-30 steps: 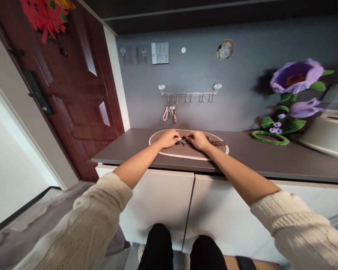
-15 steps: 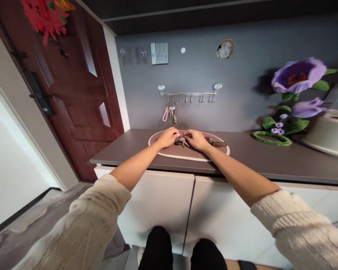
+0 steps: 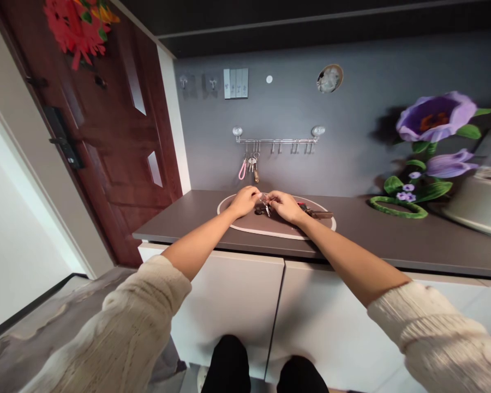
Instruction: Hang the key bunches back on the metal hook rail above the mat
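Over the counter, my left hand and my right hand face each other, fingertips pinched. A small bunch of metal keys hangs between them, its ring held at the fingers of both hands. Below is an oval brown mat with a pale rim. Dark items lie on the mat near the left fingertips, too small to make out. Beyond my right wrist lie a brown bar-shaped thing and some red and dark pieces, partly hidden by that hand.
On the wall hangs a clear hook rail, with a pink loop and keys on its left hooks. To the right stand a purple flower decoration and a pale lamp-like object. A dark red door is at left.
The keys have been raised slightly off the mat and now hang between my fingertips. The whole view has shifted a little downward and right.
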A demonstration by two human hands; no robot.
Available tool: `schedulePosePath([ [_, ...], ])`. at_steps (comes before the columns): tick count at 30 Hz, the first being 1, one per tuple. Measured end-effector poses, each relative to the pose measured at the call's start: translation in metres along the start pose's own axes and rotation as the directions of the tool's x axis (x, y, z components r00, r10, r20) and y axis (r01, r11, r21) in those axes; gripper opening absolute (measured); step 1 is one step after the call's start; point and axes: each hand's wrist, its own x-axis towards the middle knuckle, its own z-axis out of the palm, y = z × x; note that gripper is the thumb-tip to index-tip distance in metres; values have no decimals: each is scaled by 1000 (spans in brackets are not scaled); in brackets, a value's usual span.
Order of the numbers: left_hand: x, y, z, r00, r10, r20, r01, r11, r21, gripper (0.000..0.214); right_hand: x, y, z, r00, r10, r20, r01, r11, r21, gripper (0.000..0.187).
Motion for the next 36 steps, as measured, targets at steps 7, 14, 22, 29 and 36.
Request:
schedulePosePath([
  [7, 1, 0, 1, 998, -61, -33, 57, 993, -99, 17, -1, -3, 0, 999, 48, 6, -48, 983, 179, 20],
  [14, 0, -1, 2, 998, -37, -45, 32, 994, -103, 19, 1, 0, 2, 999, 32, -21, -25, 963, 270, 31],
  [22, -2, 5, 1, 998, 19, -61, -21, 999, -37, 19, 4, 7, 1, 993, 38, -108, -3, 953, 303, 29],
  [29, -2, 2, 3, 995, 10, -97, -8, 1000, 20, 22, 7, 11, -1, 988, 89, -123, -31, 913, 408, 28],
  [36, -2, -3, 6, 991, -49, -126, 57, 997, 59, 24, 16, 4, -7, 972, 141, -187, -36, 880, 474, 31],
])
